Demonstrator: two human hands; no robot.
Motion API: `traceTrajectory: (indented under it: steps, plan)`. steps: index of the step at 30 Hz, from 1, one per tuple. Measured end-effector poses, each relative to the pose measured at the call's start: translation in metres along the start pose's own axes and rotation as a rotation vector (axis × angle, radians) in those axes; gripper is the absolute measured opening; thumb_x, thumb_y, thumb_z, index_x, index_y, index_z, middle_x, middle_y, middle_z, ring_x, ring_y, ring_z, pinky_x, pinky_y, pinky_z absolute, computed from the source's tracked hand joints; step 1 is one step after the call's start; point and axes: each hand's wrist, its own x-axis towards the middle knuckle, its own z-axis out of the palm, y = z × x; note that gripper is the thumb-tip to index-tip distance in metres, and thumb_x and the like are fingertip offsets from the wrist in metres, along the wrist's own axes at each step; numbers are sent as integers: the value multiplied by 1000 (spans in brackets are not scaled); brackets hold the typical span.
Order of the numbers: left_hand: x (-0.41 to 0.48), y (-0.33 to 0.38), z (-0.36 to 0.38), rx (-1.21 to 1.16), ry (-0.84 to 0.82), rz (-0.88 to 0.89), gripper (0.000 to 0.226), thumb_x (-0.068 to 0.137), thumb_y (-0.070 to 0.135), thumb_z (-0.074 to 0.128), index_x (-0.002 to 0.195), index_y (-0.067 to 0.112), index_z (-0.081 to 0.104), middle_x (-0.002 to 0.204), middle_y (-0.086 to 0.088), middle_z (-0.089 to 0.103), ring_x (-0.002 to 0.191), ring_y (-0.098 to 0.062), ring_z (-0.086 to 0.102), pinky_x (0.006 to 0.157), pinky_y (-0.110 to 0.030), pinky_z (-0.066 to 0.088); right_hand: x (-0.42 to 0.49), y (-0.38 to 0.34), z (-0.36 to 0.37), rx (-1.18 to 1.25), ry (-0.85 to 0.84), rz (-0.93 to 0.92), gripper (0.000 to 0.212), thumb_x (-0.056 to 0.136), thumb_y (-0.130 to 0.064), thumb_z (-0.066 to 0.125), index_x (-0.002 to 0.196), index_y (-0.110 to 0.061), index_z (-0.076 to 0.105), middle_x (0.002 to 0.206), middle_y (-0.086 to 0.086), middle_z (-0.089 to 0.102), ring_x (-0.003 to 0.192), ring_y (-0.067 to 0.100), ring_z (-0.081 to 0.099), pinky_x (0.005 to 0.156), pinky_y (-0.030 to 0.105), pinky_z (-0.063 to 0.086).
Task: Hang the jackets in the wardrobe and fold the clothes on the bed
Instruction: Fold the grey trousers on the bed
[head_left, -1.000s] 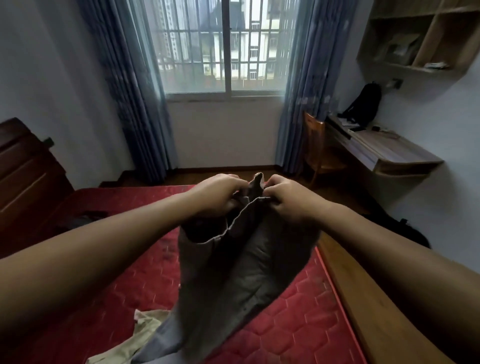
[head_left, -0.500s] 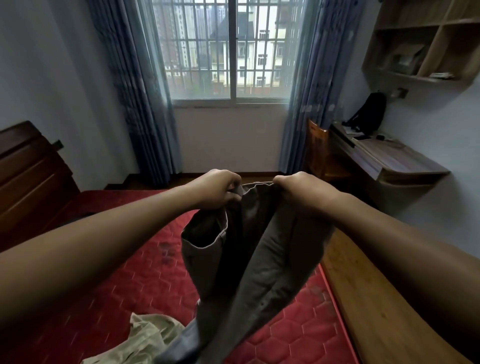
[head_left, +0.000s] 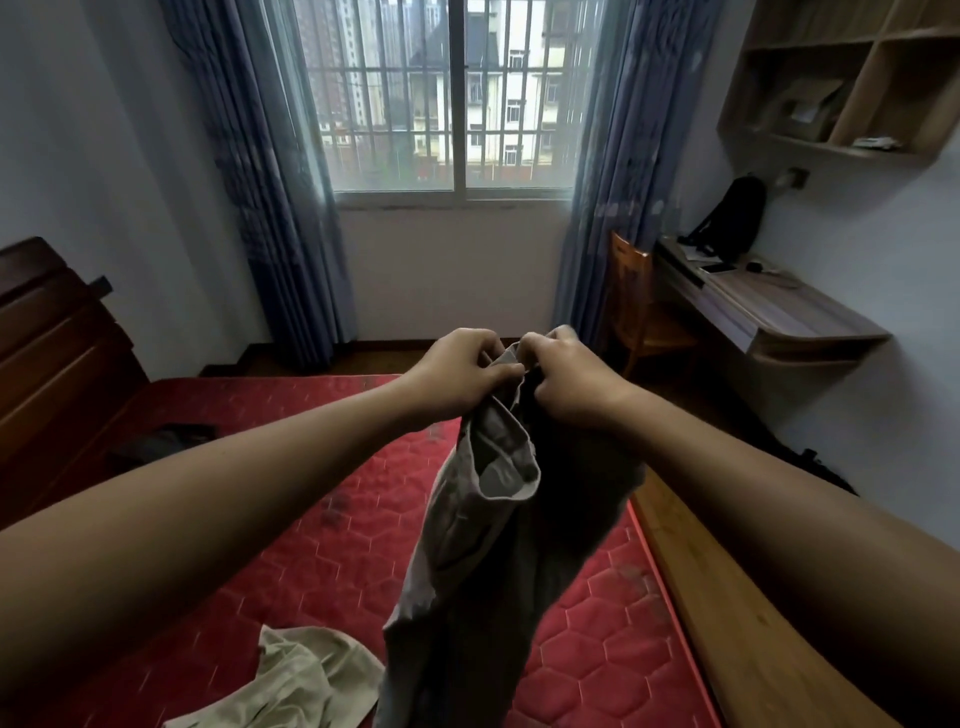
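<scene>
A pair of grey-khaki trousers (head_left: 493, 545) hangs in the air over the red mattress (head_left: 291, 551). My left hand (head_left: 460, 371) and my right hand (head_left: 569, 376) grip its waistband side by side, thumbs almost touching. The open waist sags below my left hand, and the legs drop out of view at the bottom edge. A crumpled beige garment (head_left: 296, 675) lies on the mattress near the front. A dark garment (head_left: 166, 441) lies by the headboard at the left.
The dark wooden headboard (head_left: 47, 353) stands at the left. The bed's wooden side rail (head_left: 727, 613) runs along the right. Beyond it are a wooden chair (head_left: 634, 306), a wall desk (head_left: 779, 317) with a black backpack (head_left: 732, 218), and wall shelves (head_left: 841, 78). Blue curtains flank the window.
My hands, spread apart along the waistband half a second ago, have come together again, so the waist is bunched. The view has tilted slightly.
</scene>
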Motion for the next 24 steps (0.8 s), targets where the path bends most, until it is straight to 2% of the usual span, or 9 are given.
traceTrajectory:
  steps: [4, 6, 7, 9, 13, 16, 18, 21, 24]
  plan:
    - [0, -5, 1, 3, -14, 51, 27, 90, 42, 69, 76, 20, 65, 73, -3, 68, 65, -12, 60, 63, -37, 50, -2, -5, 12, 276, -88, -60, 43, 81, -14, 73, 113, -23, 45, 104, 3, 61, 94, 19, 63, 71, 30, 51]
    - [-2, -6, -2, -14, -24, 76, 29, 88, 44, 71, 73, 19, 63, 70, -2, 66, 63, -13, 59, 64, -39, 51, -4, -4, 18, 334, -36, -116, 43, 81, -10, 72, 114, -24, 47, 99, 1, 63, 89, 15, 64, 68, 28, 52]
    - [-3, -6, -5, -11, -15, 84, 31, 86, 44, 74, 71, 19, 61, 67, 1, 63, 61, -9, 55, 62, -35, 49, -5, -2, 20, 337, 7, -138, 39, 81, -8, 70, 112, -22, 50, 96, -1, 63, 86, 13, 63, 68, 27, 51]
    - [-4, -7, -10, 0, 8, 84, 34, 81, 42, 79, 71, 16, 59, 63, 7, 57, 56, -2, 48, 59, -27, 43, -6, 0, 22, 314, 92, -177, 28, 80, -6, 69, 101, -19, 56, 89, -7, 61, 80, 8, 57, 66, 27, 45]
    - [-4, -12, -19, -8, -43, 78, 39, 76, 41, 83, 80, 9, 62, 73, -1, 65, 65, -7, 57, 63, -32, 50, -6, 0, 22, 222, 112, -276, 10, 87, -14, 68, 92, -16, 60, 86, -7, 60, 79, 11, 55, 67, 27, 44]
    - [-8, -17, -27, 21, -167, 93, 35, 75, 32, 87, 85, 10, 63, 75, 2, 62, 63, -1, 51, 60, -22, 43, -4, 7, 14, 17, 119, -369, 12, 92, -16, 66, 89, -14, 54, 84, -3, 58, 75, 17, 54, 66, 32, 44]
    - [-11, -20, -32, 91, -263, 130, 26, 77, 19, 86, 89, 15, 63, 75, 6, 58, 63, -1, 47, 62, -21, 42, -3, 12, 9, -119, 124, -387, 14, 93, -16, 62, 86, -15, 49, 82, -3, 55, 73, 19, 53, 64, 36, 45]
    - [-13, -25, -39, 321, -301, 206, 17, 86, 8, 68, 92, 24, 66, 90, 5, 54, 76, 0, 50, 73, -23, 42, -1, 20, 9, -221, 117, -358, 14, 93, -15, 56, 85, -14, 45, 81, -1, 53, 70, 22, 52, 64, 43, 47]
    - [-17, -29, -39, 465, -356, 160, 25, 93, 11, 62, 100, 32, 75, 112, 2, 48, 95, -9, 53, 82, -20, 45, 0, 23, 9, -214, 140, -307, 16, 90, -14, 55, 82, -15, 41, 75, 1, 53, 67, 27, 54, 61, 47, 47]
